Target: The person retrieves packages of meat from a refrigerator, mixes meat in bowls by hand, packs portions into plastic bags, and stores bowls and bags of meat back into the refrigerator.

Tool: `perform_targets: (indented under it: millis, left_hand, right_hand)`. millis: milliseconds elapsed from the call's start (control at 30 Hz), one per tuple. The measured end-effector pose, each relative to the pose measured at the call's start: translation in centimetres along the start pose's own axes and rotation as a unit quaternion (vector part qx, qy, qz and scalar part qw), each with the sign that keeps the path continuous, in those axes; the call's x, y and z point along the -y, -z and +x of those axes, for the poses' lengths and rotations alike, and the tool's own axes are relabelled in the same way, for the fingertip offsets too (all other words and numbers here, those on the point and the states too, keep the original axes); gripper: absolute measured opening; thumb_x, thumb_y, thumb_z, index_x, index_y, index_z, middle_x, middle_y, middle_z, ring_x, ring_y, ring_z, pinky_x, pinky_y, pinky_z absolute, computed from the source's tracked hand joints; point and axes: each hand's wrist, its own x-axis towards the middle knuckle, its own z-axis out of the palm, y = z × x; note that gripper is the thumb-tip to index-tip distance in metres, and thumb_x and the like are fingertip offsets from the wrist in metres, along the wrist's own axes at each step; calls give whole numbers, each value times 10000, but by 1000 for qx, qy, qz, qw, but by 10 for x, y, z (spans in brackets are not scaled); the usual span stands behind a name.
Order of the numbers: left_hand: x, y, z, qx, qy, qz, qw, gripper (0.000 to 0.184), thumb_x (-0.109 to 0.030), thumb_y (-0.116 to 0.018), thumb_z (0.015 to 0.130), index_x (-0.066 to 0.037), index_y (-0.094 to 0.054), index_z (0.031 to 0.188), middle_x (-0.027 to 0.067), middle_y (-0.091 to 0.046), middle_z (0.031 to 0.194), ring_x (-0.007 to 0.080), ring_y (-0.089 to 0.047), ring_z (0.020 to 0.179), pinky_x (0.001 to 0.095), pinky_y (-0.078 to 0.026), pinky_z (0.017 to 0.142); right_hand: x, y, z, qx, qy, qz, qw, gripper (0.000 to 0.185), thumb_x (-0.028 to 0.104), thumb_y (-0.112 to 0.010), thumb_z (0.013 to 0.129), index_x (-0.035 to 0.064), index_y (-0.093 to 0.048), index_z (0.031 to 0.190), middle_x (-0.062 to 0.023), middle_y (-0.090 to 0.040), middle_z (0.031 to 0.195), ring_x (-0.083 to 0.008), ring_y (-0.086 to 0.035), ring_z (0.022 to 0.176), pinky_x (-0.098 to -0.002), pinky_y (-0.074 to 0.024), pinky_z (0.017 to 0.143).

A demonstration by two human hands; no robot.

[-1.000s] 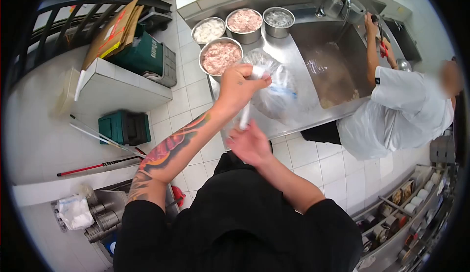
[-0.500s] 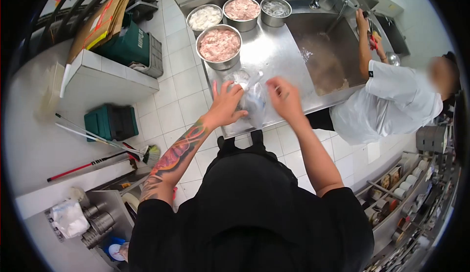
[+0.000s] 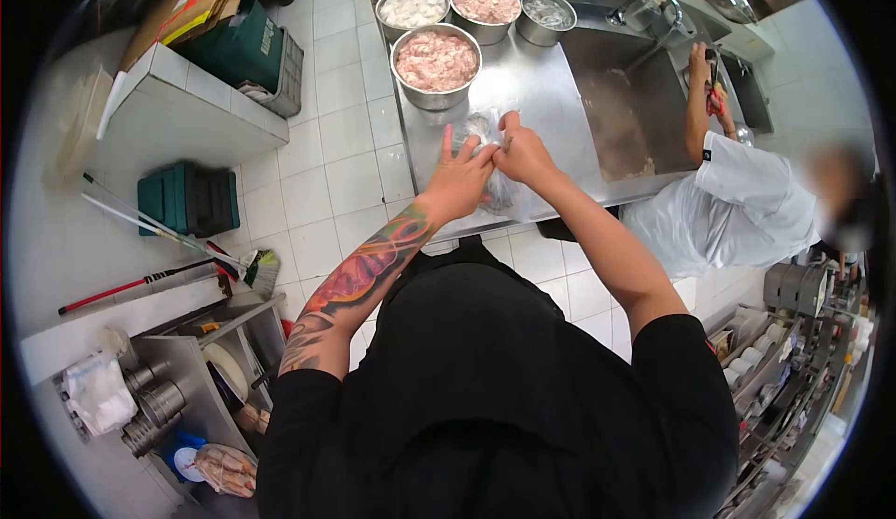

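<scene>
A clear plastic bag (image 3: 501,196) lies on the steel counter (image 3: 551,132) near its front edge; what is inside is hard to make out. My left hand (image 3: 459,181) is over the bag's left side, index finger raised and the other fingertips gripping the gathered plastic. From the right, my right hand (image 3: 525,155) pinches the same gathered part, its fingertips meeting those of the left. Just beyond the hands stands a round steel pot of pale pink minced meat (image 3: 436,62).
Behind are another pot of pink mince (image 3: 485,2), a pot of white pieces (image 3: 412,7) and a pot of greyish, glossy contents (image 3: 548,15). A sink (image 3: 621,99) with murky water is on the right, where a co-worker in a white shirt (image 3: 737,206) stands.
My right hand has come in from the right and now meets my left hand at the bag. The view has shifted slightly, so the pots appear further right and higher.
</scene>
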Motion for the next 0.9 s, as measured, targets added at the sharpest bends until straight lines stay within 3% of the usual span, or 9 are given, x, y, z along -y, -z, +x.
perform_targets:
  millis: [167,233,267,333,467,533,633,733,900]
  left_hand:
    - [-5,-6,-2,23,69,-160,985,663,-290,-766,750,-18,-500,1292,61,-417,1376,285,-376,1277,562,-222,1091]
    - [-1,-20,1,-124,15,-348,929,586,-185,-727,807,4,-494,1311,82,-438,1350,231,-505,1069,388,-405,925]
    - [0,-22,2,-124,14,-345,930,586,-185,-727,807,4,-494,1311,82,-438,1350,231,-505,1069,388,-405,925]
    - [-1,-24,3,-56,118,-552,824,489,-120,-658,875,8,-504,1320,73,-441,1333,129,-503,844,257,-433,721]
    - [-11,-23,2,-85,172,-629,753,417,-99,-620,911,-26,-543,1314,25,-512,1235,51,-441,734,212,-415,665]
    - [-19,-15,2,-78,292,-710,636,382,-79,-620,908,-33,-572,1284,22,-590,1097,46,-444,708,208,-419,666]
    - [-29,-27,13,-193,380,-679,597,338,-35,-618,881,-27,-610,1218,18,-621,953,59,-491,706,216,-428,663]
    - [-32,-47,25,-277,402,-602,632,313,-2,-608,855,-1,-623,1167,41,-619,960,78,-546,757,217,-433,658]
    - [-44,-45,27,-299,399,-652,571,297,18,-603,838,5,-632,1133,36,-616,948,91,-569,784,218,-435,658]
  right_hand:
    - [-13,-5,10,9,-46,75,996,476,142,-740,728,-4,-421,1050,-166,-643,744,-284,-667,677,-393,-530,613]
    - [-22,-5,14,81,-116,261,955,476,66,-732,733,-6,-403,1070,-96,-619,721,-167,-627,589,-320,-521,523]
    - [-26,-6,14,80,-114,263,955,476,66,-732,733,-6,-403,1070,-96,-619,721,-167,-627,589,-320,-521,523]
    - [-32,-10,14,79,-94,371,921,421,-5,-680,762,-11,-393,1070,-85,-613,711,-144,-604,547,-294,-513,477]
    - [-36,-15,6,82,-75,422,900,412,-27,-655,778,-17,-394,1096,-97,-619,719,-152,-604,553,-294,-522,492]
    - [-36,-15,3,81,-54,433,896,431,-20,-665,787,-21,-394,1122,-102,-625,716,-140,-596,552,-289,-511,485]
    - [-25,-17,-4,95,-56,421,900,442,-12,-670,795,-26,-395,1141,-101,-625,699,-133,-583,539,-285,-502,480]
    - [-19,-24,-6,88,-85,414,902,429,-1,-671,804,-27,-397,1133,-104,-626,683,-130,-576,527,-281,-499,478]
    - [-16,-23,-13,74,-133,407,900,445,-6,-671,806,-17,-383,1146,-117,-631,704,-137,-599,556,-280,-505,478]
